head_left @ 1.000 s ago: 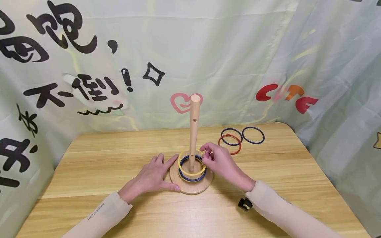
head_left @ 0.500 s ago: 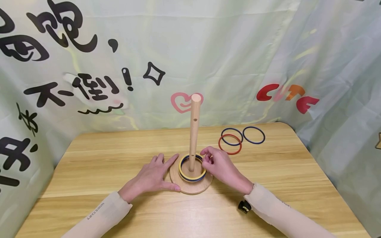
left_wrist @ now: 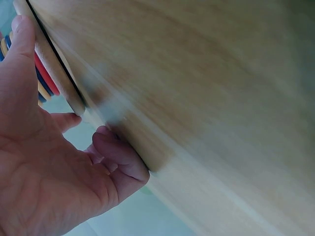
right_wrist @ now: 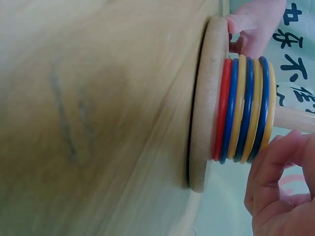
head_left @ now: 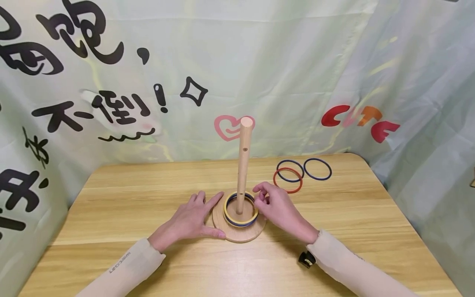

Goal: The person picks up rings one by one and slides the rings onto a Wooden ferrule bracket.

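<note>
A wooden post (head_left: 243, 165) stands upright on a round wooden base (head_left: 241, 236). Around its foot lies a stack of thin rings in red, blue and yellow, the red ring (right_wrist: 221, 110) lowest. At the top of the stack is a yellow ring (right_wrist: 271, 101), lying flat on the blue ring (right_wrist: 265, 101) beneath it. My right hand (head_left: 280, 208) pinches the yellow ring's right edge with thumb and fingertips. Thumb and index finger of my left hand (head_left: 187, 220) spread along the base's left rim and touch it; its other fingers rest by the table, seen in the left wrist view.
Right of the post, toward the back of the wooden table (head_left: 122, 198), lie a red ring (head_left: 293, 192) overlapping a blue ring (head_left: 290, 161), and another blue ring (head_left: 317, 180) alongside. Printed cloth (head_left: 282, 74) hangs behind the table and at both sides.
The yellow ring, earlier tilted above the stack, has come down flat onto the blue rings, with my right hand lowering slightly at its edge. My left hand stays at the base.
</note>
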`<state>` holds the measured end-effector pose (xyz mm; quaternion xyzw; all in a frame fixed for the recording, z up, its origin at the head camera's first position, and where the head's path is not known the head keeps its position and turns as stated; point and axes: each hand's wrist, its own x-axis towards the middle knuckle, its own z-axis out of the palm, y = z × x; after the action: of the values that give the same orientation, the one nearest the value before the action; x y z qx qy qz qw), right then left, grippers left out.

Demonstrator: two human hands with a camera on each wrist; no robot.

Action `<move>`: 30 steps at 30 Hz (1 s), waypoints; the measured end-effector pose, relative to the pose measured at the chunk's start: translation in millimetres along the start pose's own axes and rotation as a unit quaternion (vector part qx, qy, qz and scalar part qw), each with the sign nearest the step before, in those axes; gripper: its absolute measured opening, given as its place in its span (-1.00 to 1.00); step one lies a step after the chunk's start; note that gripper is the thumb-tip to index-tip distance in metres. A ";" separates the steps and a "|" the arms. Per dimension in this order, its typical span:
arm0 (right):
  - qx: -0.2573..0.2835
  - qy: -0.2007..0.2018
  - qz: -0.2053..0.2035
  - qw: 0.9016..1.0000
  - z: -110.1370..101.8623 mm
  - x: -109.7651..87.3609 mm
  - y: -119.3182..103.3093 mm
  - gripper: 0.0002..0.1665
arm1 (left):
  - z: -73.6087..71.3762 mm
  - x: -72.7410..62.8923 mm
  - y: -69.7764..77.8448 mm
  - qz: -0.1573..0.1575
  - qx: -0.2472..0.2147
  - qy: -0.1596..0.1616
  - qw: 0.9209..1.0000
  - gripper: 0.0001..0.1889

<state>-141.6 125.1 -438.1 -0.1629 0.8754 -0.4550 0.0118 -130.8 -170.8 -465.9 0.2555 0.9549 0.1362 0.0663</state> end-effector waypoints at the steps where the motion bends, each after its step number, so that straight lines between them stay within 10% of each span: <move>1: 0.001 0.005 0.004 1.000 -1.6 -0.7 -0.3 -0.72 | -0.3 0.1 0.4 0.001 -0.001 0.001 1.000 0.35; 30: -0.019 0.113 0.083 0.990 -99.0 -12.6 71.3 -0.71 | -1.5 0.0 1.4 -0.001 0.003 -0.001 1.000 0.35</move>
<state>-166.0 245.3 -438.8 -0.0379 0.8900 -0.4513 -0.0525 -130.5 -170.0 -464.1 0.2545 0.9556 0.1329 0.0669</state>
